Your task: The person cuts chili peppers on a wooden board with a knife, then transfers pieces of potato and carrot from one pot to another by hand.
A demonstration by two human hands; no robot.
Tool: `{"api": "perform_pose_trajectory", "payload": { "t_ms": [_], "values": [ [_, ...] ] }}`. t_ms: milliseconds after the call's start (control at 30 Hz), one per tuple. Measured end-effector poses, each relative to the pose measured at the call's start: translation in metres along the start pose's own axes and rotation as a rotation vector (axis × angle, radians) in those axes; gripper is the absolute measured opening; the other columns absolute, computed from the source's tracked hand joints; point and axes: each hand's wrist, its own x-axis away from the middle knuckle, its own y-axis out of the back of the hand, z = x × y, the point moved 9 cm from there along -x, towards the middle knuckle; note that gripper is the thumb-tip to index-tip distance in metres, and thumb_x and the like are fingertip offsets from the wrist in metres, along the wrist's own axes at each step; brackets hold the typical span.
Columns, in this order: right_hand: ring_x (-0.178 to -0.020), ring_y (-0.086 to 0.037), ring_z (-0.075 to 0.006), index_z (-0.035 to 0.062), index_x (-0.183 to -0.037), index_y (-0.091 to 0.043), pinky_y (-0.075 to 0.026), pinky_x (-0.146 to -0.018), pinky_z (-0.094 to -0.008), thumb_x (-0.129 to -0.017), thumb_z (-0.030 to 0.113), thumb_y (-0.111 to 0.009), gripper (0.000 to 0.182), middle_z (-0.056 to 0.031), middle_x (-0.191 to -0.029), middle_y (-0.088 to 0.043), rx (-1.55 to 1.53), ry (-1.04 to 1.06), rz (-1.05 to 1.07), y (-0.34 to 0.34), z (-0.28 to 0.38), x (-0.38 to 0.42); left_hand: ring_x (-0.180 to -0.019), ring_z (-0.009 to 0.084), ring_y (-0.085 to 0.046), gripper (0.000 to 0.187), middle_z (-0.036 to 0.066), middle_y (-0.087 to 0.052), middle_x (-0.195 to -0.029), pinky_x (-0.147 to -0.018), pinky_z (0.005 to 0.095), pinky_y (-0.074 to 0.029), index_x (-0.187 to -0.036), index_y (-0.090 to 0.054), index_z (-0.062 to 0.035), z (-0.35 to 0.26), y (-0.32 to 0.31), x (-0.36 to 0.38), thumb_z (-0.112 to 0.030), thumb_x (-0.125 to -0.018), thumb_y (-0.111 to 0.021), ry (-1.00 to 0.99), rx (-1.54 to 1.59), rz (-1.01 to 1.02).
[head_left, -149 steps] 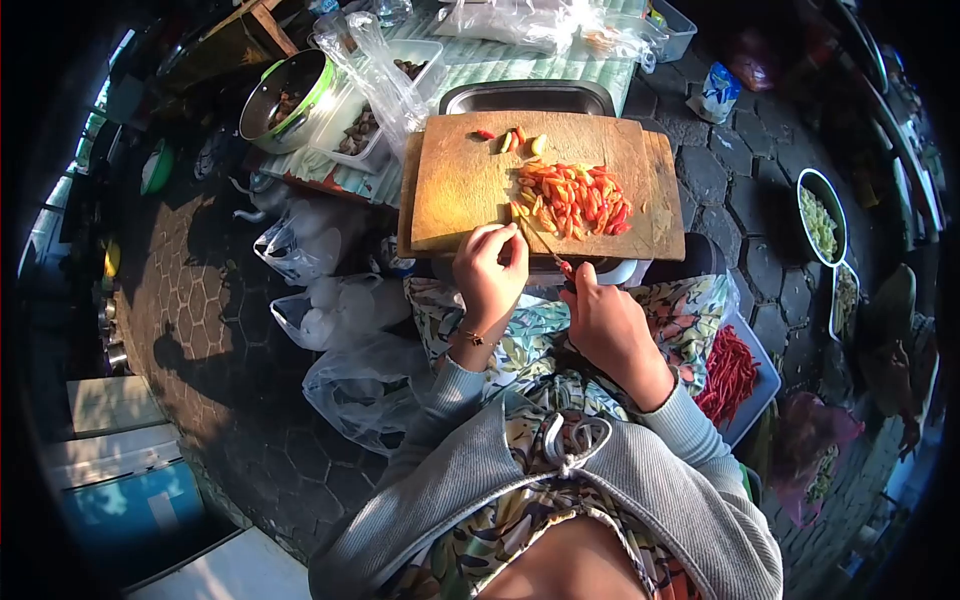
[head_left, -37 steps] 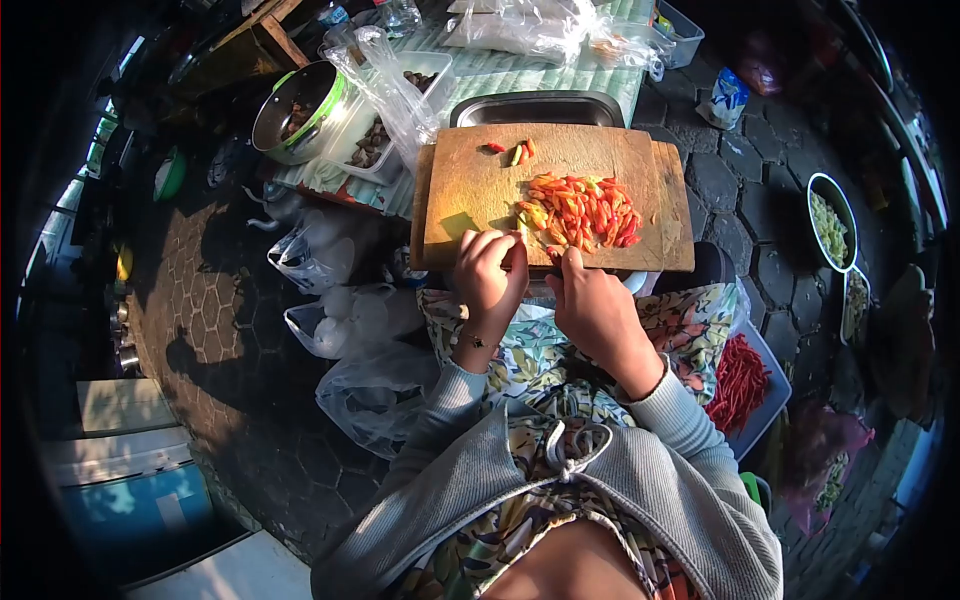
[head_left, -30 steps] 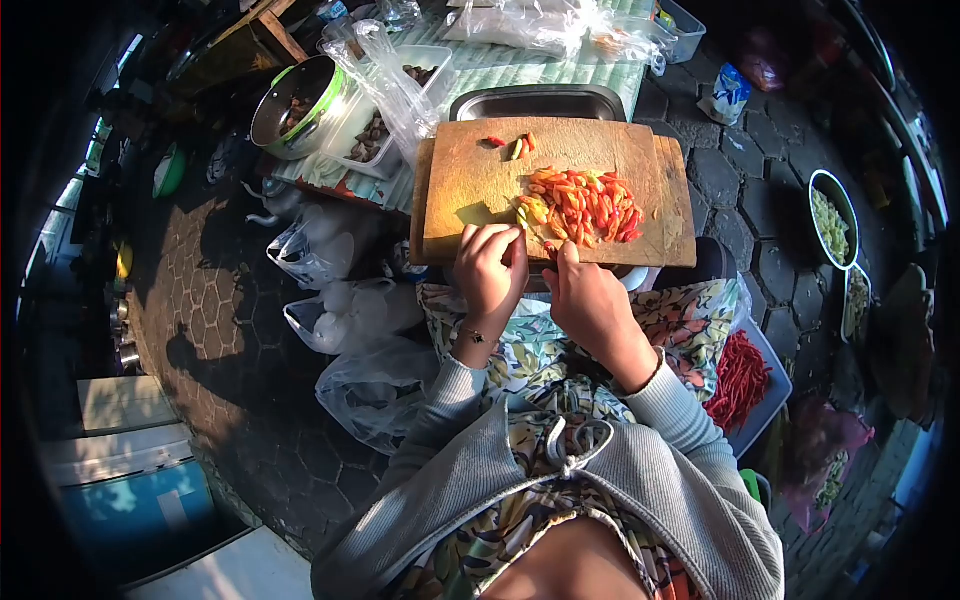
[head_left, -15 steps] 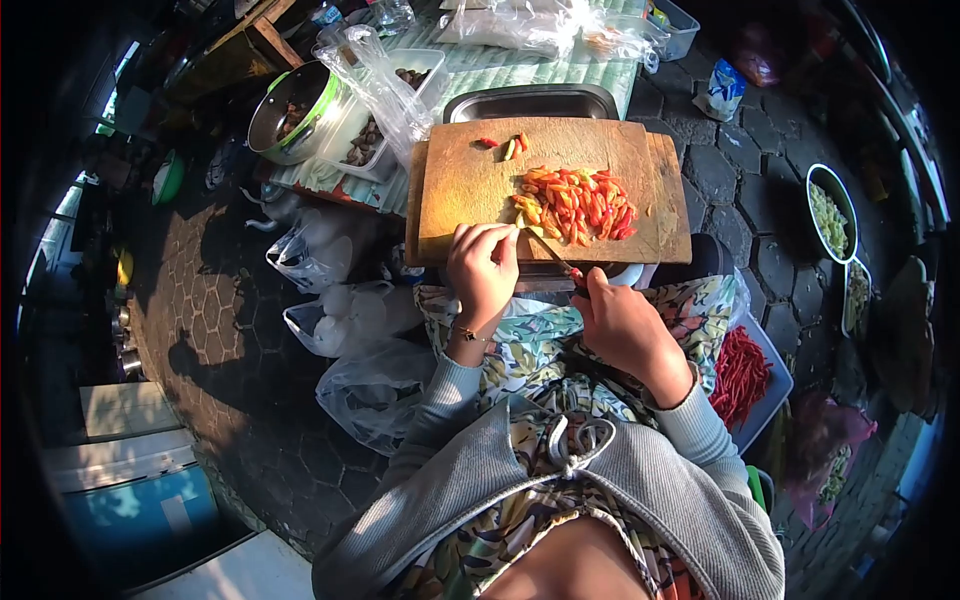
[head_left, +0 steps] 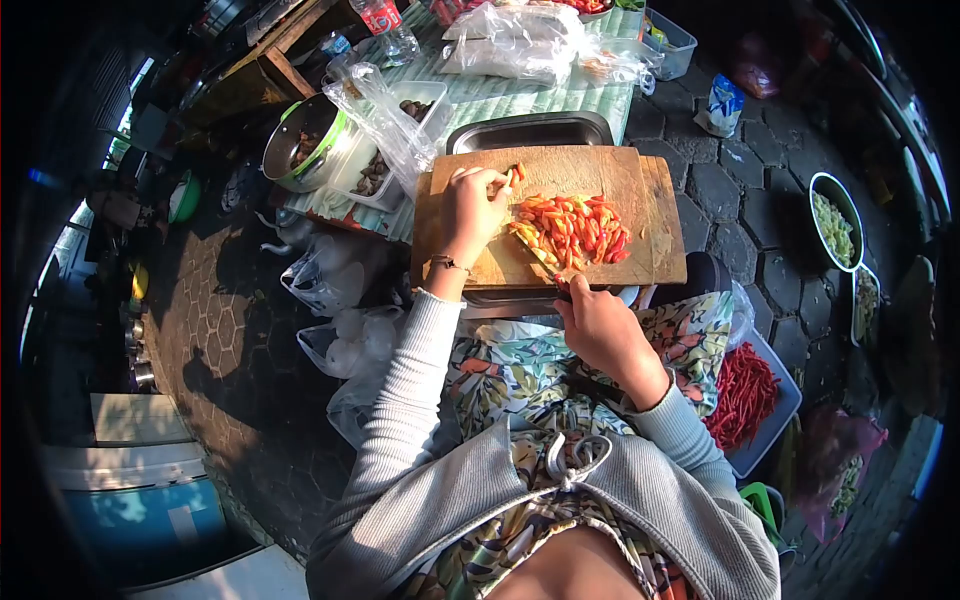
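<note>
My left hand (head_left: 474, 208) is at the upper left of the wooden cutting board (head_left: 610, 168). Its thumb and fingers are pinched together on a small chili pepper, mostly hidden by the fingers. Beside the fingertips lie whole red and yellowish chili peppers (head_left: 517, 172). A pile of cut orange-red chilies (head_left: 575, 228) covers the board's middle right. My right hand (head_left: 607, 330), closed round the handle of a knife (head_left: 540, 260), is at the board's front edge. The blade points up and left, against the pile's lower left side.
Under the board sits a dark metal tray (head_left: 530, 128). A green-rimmed pot (head_left: 300, 148) and a plastic container (head_left: 375, 185) stand to the left. Bagged goods (head_left: 515, 45) lie behind. Long red chilies (head_left: 742, 395) fill a tray at my right; a colander (head_left: 835, 220) stands farther right.
My left hand has moved up the board from the pile's lower left to the whole chilies. My right hand stays at the front edge with the knife. The view has shifted slightly.
</note>
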Motion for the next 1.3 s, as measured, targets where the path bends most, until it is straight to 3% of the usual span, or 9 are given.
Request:
{"api": "perform_pose_trajectory", "payload": {
  "t_ms": [33, 133, 300, 600, 1067, 1167, 1233, 1300],
  "values": [
    [-0.057, -0.060, -0.0405, -0.0048, -0.093, -0.047, -0.047, -0.050, -0.0492, -0.088, 0.021, -0.052, 0.027, -0.0234, -0.060, -0.059, 0.002, -0.003, -0.006, 0.001, -0.001, 0.000, -0.076, 0.0322, -0.060, 0.008, 0.013, -0.065, -0.077, -0.071, 0.0395, -0.047, -0.074, -0.067, -0.0053, 0.001, -0.009, -0.002, -0.011, -0.070, -0.071, 0.011, -0.050, 0.074],
    [-0.056, -0.060, -0.0404, -0.0045, -0.091, -0.047, -0.048, -0.050, -0.0489, -0.088, 0.020, -0.052, 0.026, -0.0226, -0.058, -0.058, -0.034, 0.077, -0.008, -0.001, 0.006, 0.005, -0.074, 0.0319, -0.060, 0.004, 0.013, -0.065, -0.074, -0.067, 0.0404, -0.047, -0.072, -0.067, -0.0068, 0.001, -0.009, -0.002, -0.010, -0.070, -0.070, 0.009, -0.055, 0.025],
    [-0.060, -0.058, -0.0442, -0.0038, -0.093, -0.043, -0.045, -0.054, -0.0532, -0.089, 0.020, -0.052, 0.026, -0.0250, -0.061, -0.057, -0.051, 0.029, 0.045, -0.009, -0.001, 0.002, -0.072, 0.0301, -0.061, 0.004, 0.011, -0.064, -0.071, -0.066, 0.0375, -0.046, -0.072, -0.065, -0.0064, -0.022, 0.027, 0.010, -0.007, -0.070, -0.068, 0.020, -0.024, -0.072],
    [-0.056, -0.060, -0.0400, -0.0033, -0.091, -0.047, -0.048, -0.051, -0.0483, -0.088, 0.021, -0.053, 0.025, -0.0224, -0.059, -0.059, -0.020, -0.004, -0.083, 0.000, 0.003, 0.002, -0.072, 0.0282, -0.057, 0.006, 0.008, -0.064, -0.077, -0.066, 0.0370, -0.046, -0.077, -0.064, -0.0055, -0.056, 0.033, 0.092, -0.008, -0.072, -0.067, 0.034, -0.120, -0.106],
    [-0.055, -0.061, -0.0397, -0.0041, -0.088, -0.045, -0.049, -0.048, -0.0466, -0.088, 0.019, -0.051, 0.024, -0.0228, -0.058, -0.059, -0.018, -0.015, -0.064, -0.017, 0.018, -0.004, -0.073, 0.0285, -0.060, 0.007, 0.009, -0.065, -0.079, -0.069, 0.0368, -0.047, -0.079, -0.065, -0.0038, -0.049, 0.032, 0.101, -0.006, -0.072, -0.067, 0.024, -0.004, -0.098],
    [-0.057, -0.059, -0.0422, -0.0049, -0.091, -0.044, -0.046, -0.051, -0.0508, -0.088, 0.018, -0.052, 0.025, -0.0246, -0.060, -0.058, -0.072, -0.044, -0.019, -0.025, 0.013, -0.006, -0.069, 0.0284, -0.060, 0.008, 0.009, -0.064, -0.075, -0.067, 0.0367, -0.047, -0.079, -0.065, -0.0031, -0.044, 0.032, 0.101, -0.005, -0.072, -0.068, 0.048, 0.104, -0.111],
    [-0.058, -0.059, -0.0426, -0.0053, -0.092, -0.044, -0.047, -0.052, -0.0510, -0.088, 0.018, -0.052, 0.024, -0.0251, -0.060, -0.058, -0.081, -0.052, -0.002, -0.028, 0.014, -0.007, -0.064, 0.0258, -0.060, 0.008, 0.008, -0.063, -0.071, -0.061, 0.0347, -0.047, -0.078, -0.064, -0.0029, -0.030, 0.028, 0.105, -0.005, -0.072, -0.069, 0.249, 0.109, -0.047],
    [-0.059, -0.059, -0.0431, -0.0058, -0.092, -0.044, -0.047, -0.052, -0.0513, -0.088, 0.017, -0.052, 0.024, -0.0255, -0.060, -0.058, -0.091, -0.059, 0.015, -0.031, 0.013, -0.008, -0.059, 0.0220, -0.059, 0.010, 0.008, -0.062, -0.069, -0.055, 0.0324, -0.045, -0.075, -0.062, -0.0030, -0.024, 0.024, 0.107, -0.006, -0.072, -0.071, 0.311, 0.159, -0.039]
  ]
}}
